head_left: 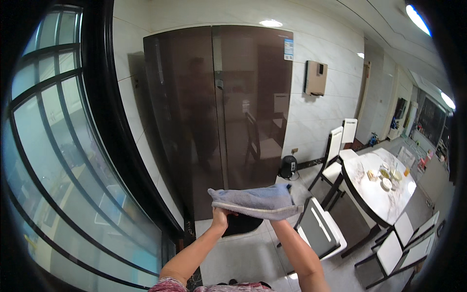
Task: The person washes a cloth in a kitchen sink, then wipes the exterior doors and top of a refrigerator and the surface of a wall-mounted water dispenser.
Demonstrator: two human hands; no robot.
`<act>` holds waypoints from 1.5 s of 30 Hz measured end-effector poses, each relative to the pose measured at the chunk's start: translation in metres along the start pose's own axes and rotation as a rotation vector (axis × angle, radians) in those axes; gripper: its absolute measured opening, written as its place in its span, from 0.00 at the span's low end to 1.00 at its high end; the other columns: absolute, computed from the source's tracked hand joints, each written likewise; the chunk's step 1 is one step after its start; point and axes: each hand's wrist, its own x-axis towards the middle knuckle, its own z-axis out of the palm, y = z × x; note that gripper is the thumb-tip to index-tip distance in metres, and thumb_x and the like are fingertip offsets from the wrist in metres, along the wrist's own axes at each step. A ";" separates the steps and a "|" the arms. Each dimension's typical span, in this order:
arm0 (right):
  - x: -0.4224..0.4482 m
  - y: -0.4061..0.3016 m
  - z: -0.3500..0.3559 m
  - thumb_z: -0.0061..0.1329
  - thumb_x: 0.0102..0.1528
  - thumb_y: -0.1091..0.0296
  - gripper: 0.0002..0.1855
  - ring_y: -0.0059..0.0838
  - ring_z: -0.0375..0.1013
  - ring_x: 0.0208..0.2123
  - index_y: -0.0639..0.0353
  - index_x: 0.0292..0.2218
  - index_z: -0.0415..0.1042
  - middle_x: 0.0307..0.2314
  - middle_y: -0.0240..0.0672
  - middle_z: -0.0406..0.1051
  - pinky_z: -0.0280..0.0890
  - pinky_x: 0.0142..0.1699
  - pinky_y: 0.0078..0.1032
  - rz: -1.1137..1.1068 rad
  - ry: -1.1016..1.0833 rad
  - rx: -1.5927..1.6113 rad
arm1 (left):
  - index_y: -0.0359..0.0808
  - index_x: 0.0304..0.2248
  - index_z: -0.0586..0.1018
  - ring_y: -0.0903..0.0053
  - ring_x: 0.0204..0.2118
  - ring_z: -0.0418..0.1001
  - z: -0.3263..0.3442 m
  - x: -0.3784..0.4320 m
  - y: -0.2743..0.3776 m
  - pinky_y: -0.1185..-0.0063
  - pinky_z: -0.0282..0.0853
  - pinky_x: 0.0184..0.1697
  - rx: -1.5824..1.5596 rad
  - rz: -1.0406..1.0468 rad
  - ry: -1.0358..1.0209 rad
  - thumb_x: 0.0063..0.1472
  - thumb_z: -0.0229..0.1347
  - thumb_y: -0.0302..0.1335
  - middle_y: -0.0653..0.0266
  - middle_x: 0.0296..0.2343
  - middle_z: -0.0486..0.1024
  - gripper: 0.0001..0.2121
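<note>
A folded blue-grey towel or cloth (255, 200) is held up in front of me, level and a little below the middle of the view. My left hand (221, 216) grips its left underside, with the fingers partly hidden beneath the cloth. Under the right part is my right hand (278, 222), mostly covered by the cloth. Something black with a rounded edge (242, 224) shows below the cloth, between my forearms; what it is, I cannot tell. Beyond the cloth stands a large dark brown double-door refrigerator (251, 146), its glossy doors closed.
Glass panels in a black frame (127, 146) rise at the left. A white chair (321, 226) stands close on the right, beside a marble-patterned dining table (368, 197) with dishes. A black appliance (289, 167) sits on the floor by the wall, below a wall-mounted beige unit (315, 78).
</note>
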 end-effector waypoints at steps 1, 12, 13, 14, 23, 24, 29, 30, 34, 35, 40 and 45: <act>0.010 0.005 0.008 0.48 0.49 0.69 0.11 0.29 0.68 0.32 0.62 0.35 0.70 0.29 0.33 0.69 0.64 0.39 0.30 0.014 0.058 0.175 | 0.34 0.39 0.71 0.64 0.38 0.70 0.002 0.014 0.000 0.72 0.67 0.41 0.023 0.157 0.007 0.62 0.40 0.36 0.56 0.35 0.72 0.15; 0.156 0.041 0.130 0.46 0.52 0.68 0.16 0.28 0.64 0.38 0.63 0.42 0.64 0.36 0.34 0.65 0.61 0.44 0.27 -0.030 -0.055 0.588 | 0.41 0.52 0.56 0.71 0.52 0.59 -0.010 0.152 -0.013 0.70 0.58 0.54 -0.219 0.395 -0.132 0.58 0.43 0.46 0.65 0.48 0.60 0.27; 0.173 0.035 0.141 0.46 0.52 0.68 0.17 0.28 0.64 0.39 0.63 0.43 0.64 0.37 0.34 0.65 0.61 0.45 0.27 -0.053 -0.061 0.600 | 0.40 0.53 0.55 0.70 0.52 0.60 -0.013 0.164 -0.012 0.69 0.58 0.54 -0.154 0.488 -0.179 0.58 0.43 0.47 0.65 0.49 0.59 0.28; 0.188 0.029 0.152 0.46 0.52 0.67 0.17 0.28 0.63 0.39 0.63 0.43 0.63 0.38 0.35 0.64 0.60 0.45 0.27 -0.080 -0.063 0.615 | 0.40 0.54 0.52 0.70 0.52 0.59 -0.015 0.174 -0.011 0.68 0.57 0.55 -0.112 0.463 -0.122 0.55 0.45 0.48 0.65 0.50 0.58 0.32; 0.333 -0.148 0.234 0.44 0.54 0.66 0.22 0.28 0.60 0.44 0.63 0.49 0.59 0.44 0.36 0.61 0.58 0.50 0.25 -0.543 0.171 0.884 | 0.35 0.46 0.63 0.67 0.48 0.60 -0.064 0.347 -0.003 0.71 0.55 0.53 0.545 0.960 0.111 0.56 0.47 0.36 0.59 0.44 0.63 0.21; 0.342 -0.171 0.242 0.44 0.54 0.66 0.22 0.28 0.60 0.45 0.63 0.49 0.58 0.44 0.36 0.61 0.57 0.50 0.25 -0.595 0.210 0.901 | 0.33 0.43 0.66 0.67 0.46 0.62 -0.065 0.369 0.009 0.72 0.56 0.51 0.558 1.052 0.112 0.53 0.50 0.31 0.58 0.42 0.65 0.18; 0.389 -0.210 0.287 0.39 0.56 0.66 0.25 0.33 0.55 0.50 0.64 0.53 0.52 0.49 0.40 0.55 0.52 0.55 0.27 -0.723 0.269 0.696 | 0.29 0.30 0.71 0.58 0.32 0.68 -0.020 0.408 0.097 0.71 0.63 0.37 1.109 0.980 -0.069 0.45 0.50 0.25 0.49 0.28 0.70 0.11; 0.396 -0.211 0.297 0.37 0.57 0.65 0.26 0.36 0.54 0.51 0.65 0.54 0.50 0.51 0.42 0.53 0.50 0.56 0.28 -0.736 0.252 0.625 | 0.29 0.29 0.71 0.52 0.31 0.67 -0.024 0.422 0.096 0.68 0.63 0.37 1.176 0.937 0.004 0.45 0.50 0.25 0.45 0.28 0.70 0.10; 0.432 -0.199 0.346 0.34 0.56 0.67 0.30 0.48 0.45 0.58 0.70 0.56 0.43 0.56 0.51 0.44 0.41 0.61 0.35 -0.822 0.274 0.250 | 0.30 0.32 0.72 0.50 0.35 0.68 -0.050 0.457 0.100 0.65 0.63 0.40 1.553 0.665 0.024 0.45 0.49 0.27 0.43 0.30 0.71 0.13; 0.442 -0.188 0.356 0.36 0.53 0.66 0.32 0.49 0.41 0.59 0.75 0.55 0.45 0.56 0.54 0.42 0.38 0.62 0.38 -0.921 0.368 0.073 | 0.30 0.41 0.70 0.51 0.44 0.65 -0.047 0.467 0.105 0.66 0.61 0.47 1.628 0.290 -0.015 0.46 0.50 0.28 0.41 0.40 0.68 0.20; 0.471 -0.208 0.375 0.41 0.48 0.59 0.33 0.57 0.35 0.60 0.76 0.49 0.57 0.55 0.59 0.42 0.35 0.59 0.49 -1.061 0.580 -0.283 | 0.30 0.47 0.65 0.51 0.48 0.59 -0.016 0.499 0.160 0.65 0.55 0.51 1.563 1.245 0.019 0.50 0.53 0.36 0.44 0.43 0.63 0.26; 0.508 -0.288 0.340 0.39 0.49 0.55 0.34 0.55 0.39 0.59 0.76 0.50 0.57 0.55 0.57 0.45 0.39 0.58 0.48 -1.038 0.753 -0.399 | 0.32 0.36 0.68 0.53 0.38 0.62 0.032 0.525 0.230 0.65 0.59 0.40 1.531 1.404 0.059 0.44 0.56 0.38 0.49 0.32 0.64 0.22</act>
